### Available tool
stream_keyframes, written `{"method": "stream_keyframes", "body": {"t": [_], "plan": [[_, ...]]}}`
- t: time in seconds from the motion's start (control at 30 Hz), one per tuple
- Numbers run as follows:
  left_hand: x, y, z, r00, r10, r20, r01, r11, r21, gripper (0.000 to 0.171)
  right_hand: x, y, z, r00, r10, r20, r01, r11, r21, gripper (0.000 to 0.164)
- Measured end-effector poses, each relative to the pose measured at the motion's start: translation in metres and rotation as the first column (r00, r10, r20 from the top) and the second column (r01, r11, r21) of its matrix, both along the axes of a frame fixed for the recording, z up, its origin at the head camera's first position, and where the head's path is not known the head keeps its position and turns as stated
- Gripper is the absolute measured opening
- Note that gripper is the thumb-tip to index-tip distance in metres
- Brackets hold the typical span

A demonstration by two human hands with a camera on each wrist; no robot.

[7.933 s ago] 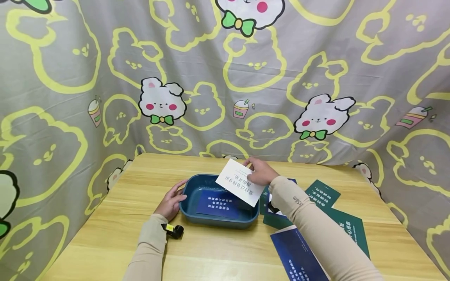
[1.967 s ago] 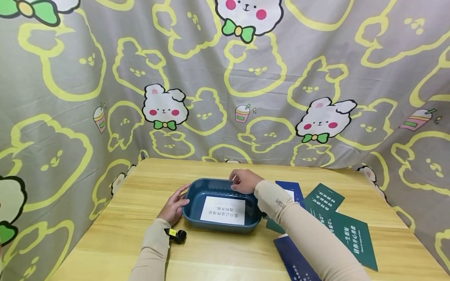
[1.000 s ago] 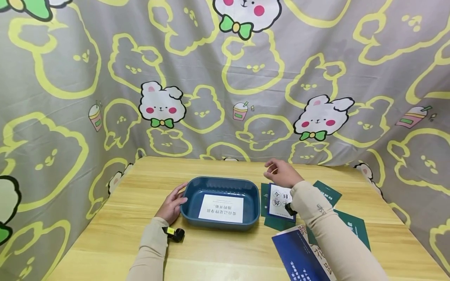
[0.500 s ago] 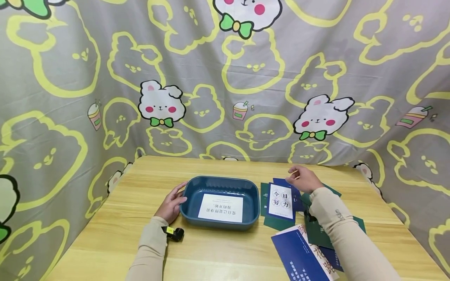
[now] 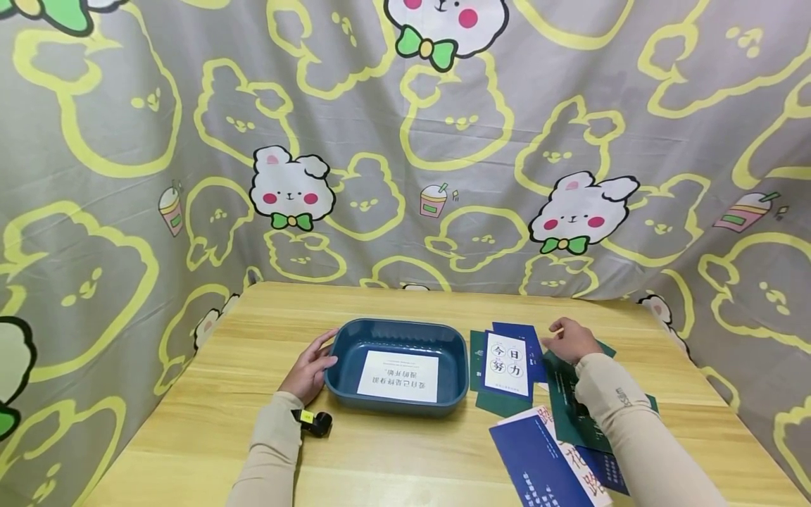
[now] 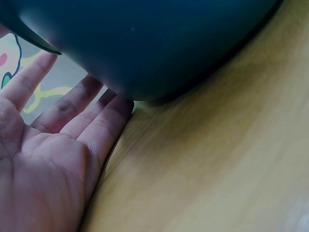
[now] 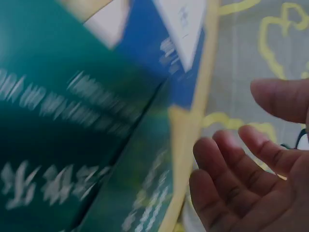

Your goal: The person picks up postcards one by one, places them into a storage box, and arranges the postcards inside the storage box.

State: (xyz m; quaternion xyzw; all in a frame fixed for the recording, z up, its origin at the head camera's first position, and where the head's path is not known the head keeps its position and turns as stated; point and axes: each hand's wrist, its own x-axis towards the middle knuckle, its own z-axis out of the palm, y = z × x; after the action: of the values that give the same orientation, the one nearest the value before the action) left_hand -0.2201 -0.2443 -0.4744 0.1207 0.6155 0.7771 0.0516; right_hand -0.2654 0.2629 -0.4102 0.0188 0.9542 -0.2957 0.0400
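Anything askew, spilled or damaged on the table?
Nothing looks spilled or damaged. The loose cards right of the tray look untidy, overlapping at mixed angles, whereas the white card inside lies nearly square to the tray's walls.

Tray point(image 5: 393, 407): apparently plastic, smooth, with a soft sheen outside and glossy highlights on the inner far wall. White card point(image 5: 399, 377) inside it: paper, matt. Green card point(image 5: 562, 415): smooth printed paper stock, slight sheen. Blue leaflet point(image 5: 532, 451): paper. Surface point(image 5: 380, 465): pale wood grain, smooth, lightly reflective. Backdrop point(image 5: 380, 127): printed cloth, matt, creased. Sleeves point(image 5: 269, 451): matt cloth, wrinkled.
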Motion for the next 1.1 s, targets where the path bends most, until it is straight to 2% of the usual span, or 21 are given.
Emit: {"method": "stream_keyframes", "body": {"t": [0.13, 0.33, 0.47, 0.57, 0.73, 0.83, 0.97, 1.1], "plan": [[0.001, 0.0, 0.001, 1.0, 0.008, 0.014, -0.008, 1.0, -0.003, 0.063, 0.001, 0.011, -0.006, 0.997, -0.068, 0.028, 0.066, 0.996, 0.057, 0.046], [0.002, 0.001, 0.0, 0.998, 0.019, 0.063, -0.02, 1.0, 0.006, 0.062, 0.005, 0.025, -0.009, 0.969, -0.195, 0.153, 0.161, 0.965, 0.209, 0.075], [0.002, 0.0, -0.002, 0.998, 0.019, 0.062, -0.019, 1.0, 0.001, 0.062, 0.008, 0.031, -0.015, 0.945, -0.26, 0.199, 0.199, 0.938, 0.283, 0.097], [0.002, 0.0, -0.002, 0.998, 0.018, 0.055, -0.018, 1.0, 0.0, 0.062, 0.009, 0.037, -0.017, 0.937, -0.278, 0.213, 0.205, 0.928, 0.31, 0.101], [0.002, 0.0, 0.0, 0.998, 0.022, 0.053, -0.023, 1.0, 0.006, 0.062, 0.009, 0.042, -0.013, 0.953, -0.211, 0.219, 0.148, 0.951, 0.272, 0.082], [0.002, 0.0, 0.001, 0.998, 0.025, 0.059, -0.025, 1.0, 0.006, 0.062, 0.008, 0.042, -0.008, 0.959, -0.184, 0.218, 0.134, 0.965, 0.223, 0.079], [0.001, 0.0, 0.001, 0.997, 0.022, 0.072, -0.022, 1.0, 0.003, 0.063, 0.006, 0.044, -0.01, 0.949, -0.225, 0.223, 0.191, 0.968, 0.165, 0.087], [-0.001, 0.0, 0.002, 0.998, 0.017, 0.068, -0.017, 1.0, -0.003, 0.062, 0.007, 0.047, -0.013, 0.937, -0.287, 0.202, 0.276, 0.958, 0.08, 0.094]]}}
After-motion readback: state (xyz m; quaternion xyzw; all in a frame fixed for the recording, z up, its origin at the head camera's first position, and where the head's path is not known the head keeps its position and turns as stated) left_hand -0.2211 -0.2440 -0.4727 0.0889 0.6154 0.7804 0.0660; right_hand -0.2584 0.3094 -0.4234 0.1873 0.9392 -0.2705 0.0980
